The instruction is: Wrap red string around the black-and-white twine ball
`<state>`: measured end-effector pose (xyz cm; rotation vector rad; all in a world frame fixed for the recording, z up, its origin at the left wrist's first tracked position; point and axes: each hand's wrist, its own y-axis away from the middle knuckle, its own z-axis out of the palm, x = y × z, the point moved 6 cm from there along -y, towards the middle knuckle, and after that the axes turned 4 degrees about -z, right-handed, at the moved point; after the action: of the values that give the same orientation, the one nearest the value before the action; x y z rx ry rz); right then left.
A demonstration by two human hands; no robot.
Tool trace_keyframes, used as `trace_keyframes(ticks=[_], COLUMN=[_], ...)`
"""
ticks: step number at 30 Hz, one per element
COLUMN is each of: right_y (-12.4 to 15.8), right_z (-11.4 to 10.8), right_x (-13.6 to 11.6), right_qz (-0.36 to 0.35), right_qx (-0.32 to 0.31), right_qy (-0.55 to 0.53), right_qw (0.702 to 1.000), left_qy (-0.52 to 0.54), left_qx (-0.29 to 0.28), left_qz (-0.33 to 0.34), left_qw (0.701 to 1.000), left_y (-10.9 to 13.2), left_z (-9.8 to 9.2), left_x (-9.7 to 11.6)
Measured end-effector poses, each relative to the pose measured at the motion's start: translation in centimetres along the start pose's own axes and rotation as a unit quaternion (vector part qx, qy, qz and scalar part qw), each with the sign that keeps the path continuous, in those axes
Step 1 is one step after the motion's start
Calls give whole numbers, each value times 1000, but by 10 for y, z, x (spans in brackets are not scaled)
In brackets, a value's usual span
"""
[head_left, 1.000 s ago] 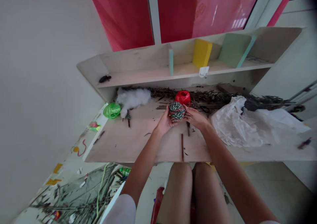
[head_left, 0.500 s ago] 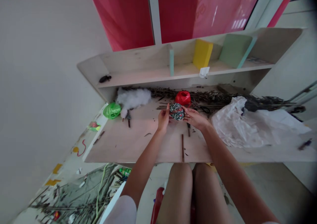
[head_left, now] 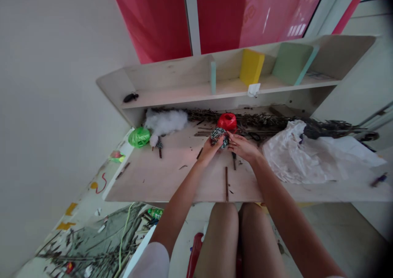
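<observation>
I watch: left hand (head_left: 210, 150) and right hand (head_left: 242, 147) both holding striped twine ball (head_left: 220, 138) | ball is just before red raffia ball (head_left: 227, 122) | surface: wooden board (head_left: 159, 175), dry twigs (head_left: 260, 120), white plastic bag (head_left: 307, 155) | room: shelf (head_left: 184, 91) behind

Left hand (head_left: 208, 152) and right hand (head_left: 241, 147) almost meeting, fingers (head_left: 233, 139) curved downward (right wrist (head_left: 254, 158) slightly bent), forearms (head_left: 181, 192) angled inward.

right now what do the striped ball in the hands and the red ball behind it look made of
The striped ball looks like matte twisted cotton or jute twine, dark green and white, with separate strands showing. The red ball looks like plastic raffia: shiny, flat, crinkled bands.
</observation>
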<state>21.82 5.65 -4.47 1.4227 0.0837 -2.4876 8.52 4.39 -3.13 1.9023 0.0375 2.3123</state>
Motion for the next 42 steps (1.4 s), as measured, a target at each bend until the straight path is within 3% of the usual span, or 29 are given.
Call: trace_keyframes(ticks=[4,10,17,22,30,42], right_y=[1,2,0,-1,-1,0], right_z=[3,5,5,1,-1,3], right_x=[1,-2,-8,-8,-7,-6], right_qz=[5,-9,-37,-47,-40,-26], right_qx=[-16,-2,15,31,53,19], right_qy=[9,15,-6,-4,-11,-15], right_qw=[1000,1000,999,998,998,999], left_qy=[-1,45,68,82,141,208], left_qx=[5,104,38,-8,-28,-12], left_qz=[26,31,-47,-65,-89,-143], left_qw=[1000,993,996,994,986,968], left_y=[5,6,3,1,1,-2], left_z=[5,-6,-3,-1,0,-5], left_x=[6,4,-5,-8,-7,-7])
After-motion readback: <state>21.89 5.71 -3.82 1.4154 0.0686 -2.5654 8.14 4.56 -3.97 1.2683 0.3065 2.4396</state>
